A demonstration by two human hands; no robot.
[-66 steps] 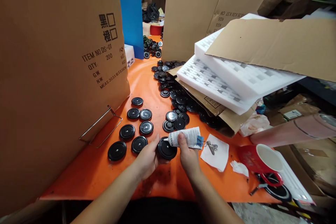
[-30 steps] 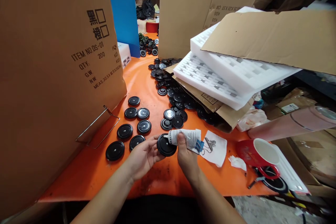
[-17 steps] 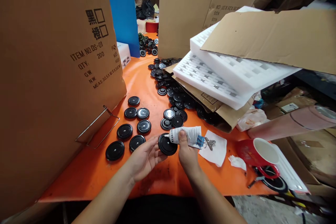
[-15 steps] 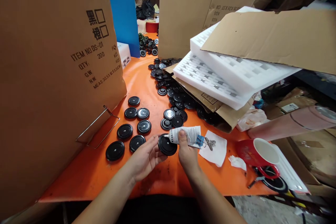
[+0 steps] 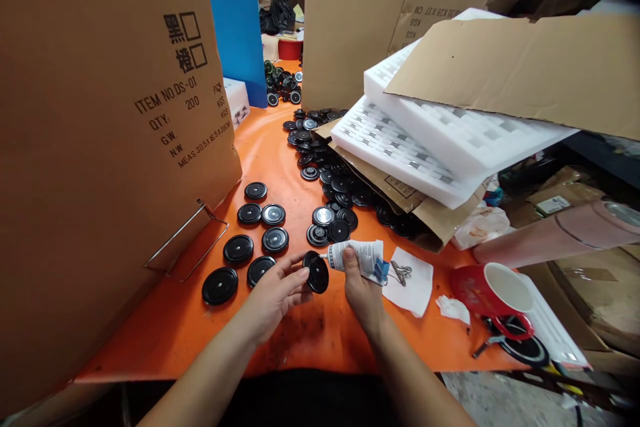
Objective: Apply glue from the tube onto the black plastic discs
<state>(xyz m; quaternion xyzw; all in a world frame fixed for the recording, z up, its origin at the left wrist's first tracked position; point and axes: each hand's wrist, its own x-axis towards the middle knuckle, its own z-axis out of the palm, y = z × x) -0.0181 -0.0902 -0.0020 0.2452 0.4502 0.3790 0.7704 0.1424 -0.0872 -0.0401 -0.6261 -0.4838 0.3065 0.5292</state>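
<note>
Head view: the left hand (image 5: 276, 297) was clamped on a black disc (image 5: 318, 275), held tilted above the orange bench (image 5: 265, 150), while the right hand (image 5: 364, 290) gripped a white tube (image 5: 357, 259) whose nozzle lay at the disc's upper rim; whether they touched could not be told. Loose discs (image 5: 239, 249) rested beyond the left hand, and a red mug (image 5: 475, 288) was to the right of a paper sheet (image 5: 417, 290).

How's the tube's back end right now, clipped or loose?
Clipped: a blue clip grips that end of the white tube, past the right hand. Whether it's folded underneath, I cannot tell.
</note>
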